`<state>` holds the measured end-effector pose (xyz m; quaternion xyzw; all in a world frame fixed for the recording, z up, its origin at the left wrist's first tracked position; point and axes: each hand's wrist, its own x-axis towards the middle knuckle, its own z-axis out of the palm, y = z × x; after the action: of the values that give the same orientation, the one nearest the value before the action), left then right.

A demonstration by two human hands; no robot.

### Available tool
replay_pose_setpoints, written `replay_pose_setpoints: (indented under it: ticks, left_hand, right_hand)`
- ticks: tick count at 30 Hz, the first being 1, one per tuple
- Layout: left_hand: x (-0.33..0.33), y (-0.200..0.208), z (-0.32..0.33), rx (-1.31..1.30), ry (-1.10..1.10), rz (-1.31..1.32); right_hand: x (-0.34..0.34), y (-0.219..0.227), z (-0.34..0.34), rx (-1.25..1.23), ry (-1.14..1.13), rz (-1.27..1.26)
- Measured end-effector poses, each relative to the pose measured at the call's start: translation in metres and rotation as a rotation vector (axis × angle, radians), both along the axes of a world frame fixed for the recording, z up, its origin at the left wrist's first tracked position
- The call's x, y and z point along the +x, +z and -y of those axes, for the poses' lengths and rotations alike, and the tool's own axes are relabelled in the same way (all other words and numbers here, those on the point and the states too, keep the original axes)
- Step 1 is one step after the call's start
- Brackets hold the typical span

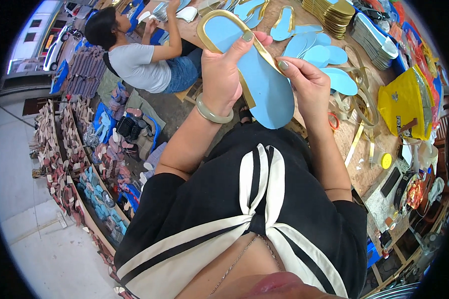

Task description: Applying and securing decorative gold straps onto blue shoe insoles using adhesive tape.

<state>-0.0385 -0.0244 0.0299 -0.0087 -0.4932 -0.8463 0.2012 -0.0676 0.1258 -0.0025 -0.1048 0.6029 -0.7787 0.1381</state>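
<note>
Up in front of me is a light blue shoe insole (pixel 268 92), with a gold edging strip (pixel 215 17) running round one end and partway down its sides. My left hand (pixel 222 74) is closed on it, thumb on the blue face and fingers behind. At the other side, my right hand (pixel 309 82) pinches the gold strip against the insole's edge between thumb and forefinger. The broad end nearest me shows no gold round it. On the table beyond lie several plain blue insoles (pixel 312 50) and a gold-edged insole (pixel 283 24).
Stacked gold-edged insoles (pixel 329 16) and a pale stack (pixel 374 42) stand on the wooden table (pixel 361 169). A yellow bag (pixel 404 102), loose strip coils (pixel 366 112) and a yellow-topped roll (pixel 385 160) lie to the right. Another person (pixel 139 60) sits at far left, near racks of shoes (pixel 60 164).
</note>
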Motion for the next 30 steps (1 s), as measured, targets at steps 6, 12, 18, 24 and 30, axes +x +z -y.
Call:
replay_pose_setpoints:
  ticks: [6, 12, 18, 24, 30]
  left_hand:
    - [0.002, 0.007, 0.0, -0.018, 0.018, -0.004]
    - [0.006, 0.011, -0.001, -0.068, -0.01, 0.029]
    - [0.017, -0.034, -0.006, -0.191, -0.14, 0.165]
    - [0.014, -0.03, -0.001, -0.069, -0.18, 0.173]
    - [0.014, -0.02, -0.003, -0.072, -0.161, 0.198]
  right_hand:
    - [0.002, -0.005, 0.001, -0.069, 0.003, -0.037]
    - [-0.001, -0.004, -0.001, 0.136, 0.102, -0.328]
    - [-0.003, -0.01, 0.001, -0.053, 0.138, -0.061]
    - [-0.017, -0.03, -0.019, -0.097, 0.209, 0.098]
    - [-0.023, -0.024, -0.031, -0.116, 0.096, 0.088]
